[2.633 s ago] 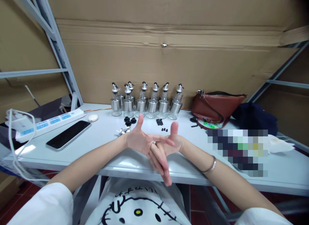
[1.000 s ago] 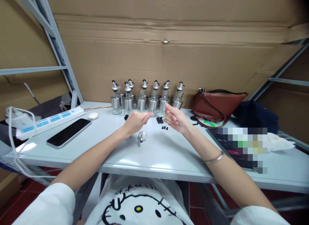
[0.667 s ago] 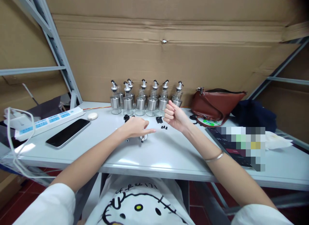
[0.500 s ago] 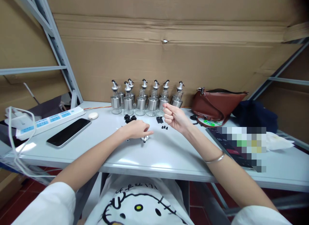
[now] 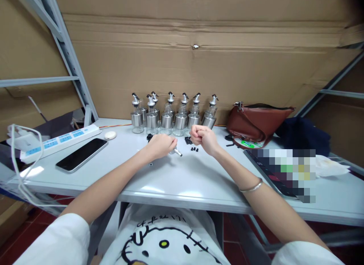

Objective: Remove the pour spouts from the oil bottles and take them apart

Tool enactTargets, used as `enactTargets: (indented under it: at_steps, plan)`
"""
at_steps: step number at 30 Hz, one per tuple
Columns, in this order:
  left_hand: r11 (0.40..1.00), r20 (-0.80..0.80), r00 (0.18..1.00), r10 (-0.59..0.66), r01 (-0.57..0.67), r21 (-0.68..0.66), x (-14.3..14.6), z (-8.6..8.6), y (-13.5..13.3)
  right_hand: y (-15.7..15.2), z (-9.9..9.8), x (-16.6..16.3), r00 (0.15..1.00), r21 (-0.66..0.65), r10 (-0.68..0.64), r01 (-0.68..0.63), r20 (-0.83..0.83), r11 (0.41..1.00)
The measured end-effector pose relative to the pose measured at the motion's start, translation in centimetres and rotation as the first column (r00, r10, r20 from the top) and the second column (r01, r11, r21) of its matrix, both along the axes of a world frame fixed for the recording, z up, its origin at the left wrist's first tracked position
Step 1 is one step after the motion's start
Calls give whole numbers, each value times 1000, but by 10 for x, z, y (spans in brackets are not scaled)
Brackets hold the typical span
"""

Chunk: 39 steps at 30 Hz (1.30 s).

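Observation:
My left hand (image 5: 159, 145) is closed on a small metal pourer spout (image 5: 177, 152), lifted just off the white table (image 5: 187, 177), its tip pointing right. My right hand (image 5: 202, 138) hovers a little to the right with its fingers curled into a fist; what it holds, if anything, is hidden. Small black plugs (image 5: 193, 148) lie on the table just below the right hand. A row of several glass and steel oil bottles (image 5: 173, 115) with pourer tops stands behind both hands. A tiny ring-shaped part (image 5: 150, 164) lies below my left wrist.
A black phone (image 5: 82, 154), a white power strip (image 5: 58, 140) and a small white round object (image 5: 110, 135) lie at the left. A brown leather bag (image 5: 257, 122) and dark cloth (image 5: 304, 138) sit at the right, before a cardboard wall. Black caps (image 5: 149, 137) lie by the bottles.
My hands unlaced and moved forward. The left hand came down on the metal spout lying on the table and picked it up; the right hand closed into a fist.

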<state>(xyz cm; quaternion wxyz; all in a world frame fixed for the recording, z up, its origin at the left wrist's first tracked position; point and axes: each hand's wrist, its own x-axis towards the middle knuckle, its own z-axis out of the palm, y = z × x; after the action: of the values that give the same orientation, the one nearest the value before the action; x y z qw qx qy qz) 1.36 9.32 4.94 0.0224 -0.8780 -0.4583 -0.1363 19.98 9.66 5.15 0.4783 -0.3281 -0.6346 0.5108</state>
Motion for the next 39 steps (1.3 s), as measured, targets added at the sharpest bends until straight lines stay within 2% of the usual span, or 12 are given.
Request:
enactTargets:
  at_steps: [2, 4, 7, 10, 14, 20, 25, 28, 31, 35, 37, 39]
  plan:
    - [997, 126, 989, 73, -75, 6, 1, 2, 0, -1, -2, -1, 974, 108, -45, 21, 221, 994]
    - [994, 236, 966, 109, -111, -2, 1, 2, 1, -3, -5, -3, 888, 250, -122, 8, 444, 968]
    - [991, 325, 937, 124, -131, -3, -1, -2, 6, -7, -8, -7, 758, 443, -243, -67, 605, 894]
    - [986, 343, 927, 150, -164, 11, -3, -4, 11, -10, -8, -10, 734, 493, -255, -123, 629, 861]
    - [986, 390, 908, 151, -169, 12, -5, -2, 10, -11, -8, -12, 727, 510, -299, -81, 619, 857]
    - [995, 525, 851, -20, -36, 95, -4, -3, 9, -8, -8, -10, 731, 569, -420, 53, 538, 821]
    - [976, 554, 825, -111, -13, 216, -2, -8, 16, -7, -9, -10, 693, 641, -513, 95, 506, 761]
    - [952, 566, 802, -191, 10, 306, -2, -10, 18, -7, -9, -11, 735, 621, -485, 112, 474, 776]
    - [913, 549, 788, -278, 39, 406, -4, -11, 19, -6, -8, -12, 826, 526, -397, 148, 400, 837]
    - [818, 425, 813, -398, 106, 565, -8, -10, 18, -3, -6, -13, 952, 239, -194, 136, 236, 961]
    - [764, 353, 821, -449, 147, 628, -10, -8, 17, 0, -3, -11, 976, 97, -161, 148, 147, 984]
    - [732, 320, 824, -468, 158, 663, -12, -5, 17, 2, 0, -7, 976, -2, -201, 202, 86, 979]
